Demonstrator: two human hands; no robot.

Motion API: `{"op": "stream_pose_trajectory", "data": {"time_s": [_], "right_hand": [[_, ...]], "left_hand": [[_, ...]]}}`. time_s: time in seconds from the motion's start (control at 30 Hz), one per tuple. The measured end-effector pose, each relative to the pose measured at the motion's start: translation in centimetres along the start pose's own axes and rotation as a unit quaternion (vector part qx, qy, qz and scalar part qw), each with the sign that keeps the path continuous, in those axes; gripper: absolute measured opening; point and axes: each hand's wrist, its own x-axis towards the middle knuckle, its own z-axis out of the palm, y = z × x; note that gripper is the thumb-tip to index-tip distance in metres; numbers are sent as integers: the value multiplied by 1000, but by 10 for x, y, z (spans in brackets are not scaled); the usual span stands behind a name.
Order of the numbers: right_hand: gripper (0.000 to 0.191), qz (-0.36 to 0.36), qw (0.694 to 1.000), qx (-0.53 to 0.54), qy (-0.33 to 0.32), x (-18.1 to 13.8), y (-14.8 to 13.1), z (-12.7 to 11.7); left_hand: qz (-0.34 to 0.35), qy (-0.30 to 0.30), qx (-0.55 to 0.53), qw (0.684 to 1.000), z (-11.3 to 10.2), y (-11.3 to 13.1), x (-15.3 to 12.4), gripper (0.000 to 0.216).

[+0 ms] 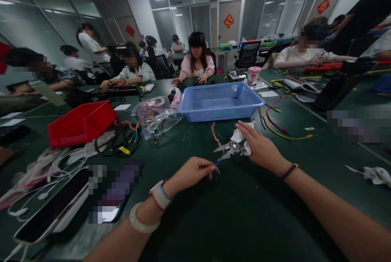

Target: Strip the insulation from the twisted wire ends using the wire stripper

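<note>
My left hand (197, 174) pinches a short blue wire (218, 162) between thumb and fingertips, low over the green table. Its far end reaches the jaws of a pair of wire strippers (233, 146). My right hand (258, 144) is wrapped around the strippers' handles, which have white wrapping (238, 136) on them. The jaws stand apart and point left toward the wire; whether they touch it I cannot tell. Just behind the jaws lies a braided copper-coloured strand (215, 133).
A blue mesh basket (220, 113) stands just beyond my hands. To the left are a red bin (82, 125), a plastic bag of wires (154, 115), black cables and phones (55, 205). Red, yellow and blue cables (275, 125) lie at right. Several people sit across the table.
</note>
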Motion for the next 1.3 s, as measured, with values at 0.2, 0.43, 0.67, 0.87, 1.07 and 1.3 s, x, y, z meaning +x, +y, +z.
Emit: {"op": "stream_pose_trajectory", "data": {"time_s": [0.2, 0.43, 0.67, 0.87, 1.07, 1.3], "right_hand": [[69, 75, 997, -25, 24, 1, 3, -1], [55, 116, 991, -59, -14, 1, -2, -2], [50, 103, 993, -45, -36, 1, -4, -1], [47, 90, 994, -43, -48, 1, -2, -2], [47, 70, 994, -42, -66, 0, -10, -1], [31, 83, 991, -19, -102, -1, -11, -2]], "left_hand": [[-10, 92, 5, 996, 2, -2, 1, 31], [-52, 163, -58, 984, 3, -12, 8, 30], [-71, 156, -87, 981, 2, -14, 10, 26], [-75, 152, -95, 981, 3, -15, 9, 26], [-95, 157, -97, 978, 6, -10, 8, 21], [-64, 164, -106, 979, 5, -15, 11, 23]]}}
